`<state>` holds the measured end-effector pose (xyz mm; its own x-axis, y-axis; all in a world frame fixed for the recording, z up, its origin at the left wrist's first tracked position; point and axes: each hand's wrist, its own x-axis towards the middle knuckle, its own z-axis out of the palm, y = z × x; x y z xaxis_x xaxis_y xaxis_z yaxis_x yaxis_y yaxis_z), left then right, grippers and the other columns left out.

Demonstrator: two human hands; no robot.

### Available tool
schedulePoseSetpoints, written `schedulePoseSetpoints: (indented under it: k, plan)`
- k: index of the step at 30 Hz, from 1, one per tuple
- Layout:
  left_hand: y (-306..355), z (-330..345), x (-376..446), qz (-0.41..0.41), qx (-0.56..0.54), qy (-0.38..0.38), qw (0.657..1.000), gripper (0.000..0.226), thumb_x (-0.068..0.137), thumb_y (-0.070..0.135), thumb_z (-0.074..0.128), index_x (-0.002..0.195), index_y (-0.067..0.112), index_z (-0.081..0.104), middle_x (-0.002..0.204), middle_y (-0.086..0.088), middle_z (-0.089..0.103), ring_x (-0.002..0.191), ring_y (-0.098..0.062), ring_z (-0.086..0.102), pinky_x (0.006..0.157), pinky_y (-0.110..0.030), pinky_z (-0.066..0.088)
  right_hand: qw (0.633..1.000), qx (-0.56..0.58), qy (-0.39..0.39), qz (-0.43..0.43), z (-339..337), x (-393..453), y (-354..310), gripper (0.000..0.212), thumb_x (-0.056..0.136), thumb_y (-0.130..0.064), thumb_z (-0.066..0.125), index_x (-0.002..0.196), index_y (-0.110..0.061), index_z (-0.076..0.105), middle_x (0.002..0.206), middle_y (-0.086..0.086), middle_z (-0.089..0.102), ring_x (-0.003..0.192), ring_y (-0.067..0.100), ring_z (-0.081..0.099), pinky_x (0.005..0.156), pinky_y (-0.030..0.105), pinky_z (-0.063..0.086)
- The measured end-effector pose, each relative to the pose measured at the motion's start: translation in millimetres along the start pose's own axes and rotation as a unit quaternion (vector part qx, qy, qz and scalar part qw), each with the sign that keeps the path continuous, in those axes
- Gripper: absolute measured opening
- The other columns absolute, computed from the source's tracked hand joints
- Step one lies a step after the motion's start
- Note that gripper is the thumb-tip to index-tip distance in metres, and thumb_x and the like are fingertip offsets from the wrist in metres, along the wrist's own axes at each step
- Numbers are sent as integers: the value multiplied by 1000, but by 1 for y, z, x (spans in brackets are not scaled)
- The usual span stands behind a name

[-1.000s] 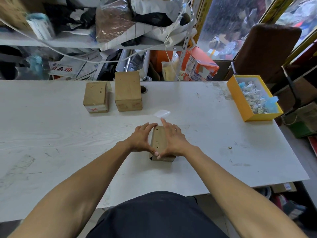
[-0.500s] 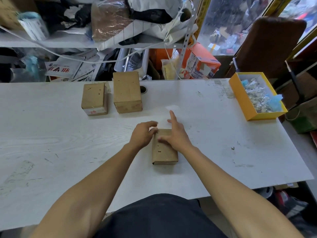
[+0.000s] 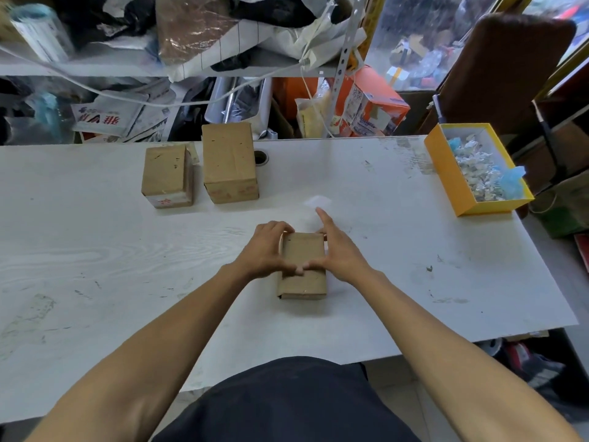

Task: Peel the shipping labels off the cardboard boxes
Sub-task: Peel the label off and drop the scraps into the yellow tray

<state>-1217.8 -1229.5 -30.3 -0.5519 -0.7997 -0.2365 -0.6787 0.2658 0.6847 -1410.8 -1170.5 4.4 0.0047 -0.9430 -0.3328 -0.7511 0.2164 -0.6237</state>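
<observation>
A small brown cardboard box lies flat at the middle of the white table. My left hand grips its left side and my right hand grips its right side, with both thumbs meeting on the top face. The right index finger sticks out toward a pale, blurred scrap of label lying on the table just beyond it. Two more brown boxes stand at the back left: a smaller one with a white and red label on its front, and a taller one.
A yellow tray holding crumpled paper scraps sits at the table's right edge. A cable hole is beside the taller box. Cluttered shelves with bags and cartons rise behind the table. A brown chair back stands at the far right.
My hands shifted from the box's far end to grip both of its sides, thumbs now meeting on top. The pale label scrap appears to lie a little farther right on the table.
</observation>
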Motion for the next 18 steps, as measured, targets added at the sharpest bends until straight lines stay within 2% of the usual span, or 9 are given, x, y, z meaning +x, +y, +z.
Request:
schedulePoseSetpoints:
  k: [3, 5, 8, 10, 11, 12, 14, 16, 18]
  plan:
    - [5, -5, 17, -32, -43, 41, 998, 56, 61, 50, 89, 99, 18, 63, 105, -1, 61, 103, -19, 52, 79, -32, 43, 997, 58, 28, 30, -3, 15, 2, 112, 65, -49, 84, 153, -36, 16, 110, 1, 62, 102, 18, 58, 91, 33, 48]
    - [10, -6, 25, -54, -87, 63, 993, 44, 69, 47, 86, 87, 12, 65, 94, -2, 66, 93, -19, 58, 75, -35, 45, 990, 114, 59, 57, -2, 24, 6, 97, 72, -45, 81, 151, -33, 26, 98, -3, 67, 97, 13, 61, 89, 29, 49]
    - [13, -4, 31, -75, -113, 82, 987, 36, 77, 46, 79, 79, 12, 67, 88, 1, 69, 91, -18, 63, 76, -37, 49, 984, 133, 100, 68, 0, 30, 6, 78, 81, -38, 75, 147, -30, 36, 88, -5, 70, 92, 10, 64, 90, 33, 51]
    - [14, -3, 28, -43, -74, 100, 991, 27, 82, 42, 76, 89, 16, 69, 101, 1, 69, 103, -20, 61, 84, -34, 47, 982, 147, 96, 65, 1, 25, 6, 78, 84, -38, 72, 149, -31, 29, 100, -6, 69, 99, 12, 63, 92, 32, 49]
    - [13, -3, 24, -18, -54, 95, 994, 33, 82, 42, 76, 104, 19, 69, 115, -1, 66, 113, -20, 57, 92, -32, 45, 982, 160, 81, 60, 1, 19, 8, 85, 84, -41, 72, 151, -33, 22, 113, -7, 65, 104, 12, 60, 93, 30, 48]
    - [12, -3, 18, 0, -35, 69, 997, 53, 79, 45, 78, 123, 21, 64, 131, -3, 59, 125, -21, 50, 101, -32, 41, 982, 167, 63, 52, 0, 11, 12, 94, 81, -44, 74, 152, -36, 14, 125, -9, 58, 110, 11, 56, 94, 29, 46]
    - [10, -1, 5, 20, 7, -13, 1000, 103, 66, 60, 82, 150, 22, 37, 154, -5, 35, 141, -23, 29, 115, -40, 30, 987, 155, 26, 24, -2, -7, 23, 116, 70, -46, 83, 151, -45, 0, 145, -11, 41, 123, 11, 47, 101, 31, 41]
    - [8, 9, -5, 39, 93, -51, 994, 133, 51, 82, 69, 157, 20, 18, 162, -6, 17, 147, -27, 14, 120, -47, 21, 994, 107, -21, -4, -5, -22, 33, 133, 58, -47, 90, 147, -52, -8, 158, -13, 22, 136, 12, 36, 109, 34, 37]
    - [5, 23, -8, 55, 145, -43, 987, 143, 44, 91, 56, 158, 17, 12, 163, -8, 10, 149, -30, 8, 122, -49, 15, 996, 56, -55, -35, -4, -29, 40, 140, 51, -50, 92, 144, -58, -13, 160, -18, 9, 143, 12, 26, 113, 35, 32]
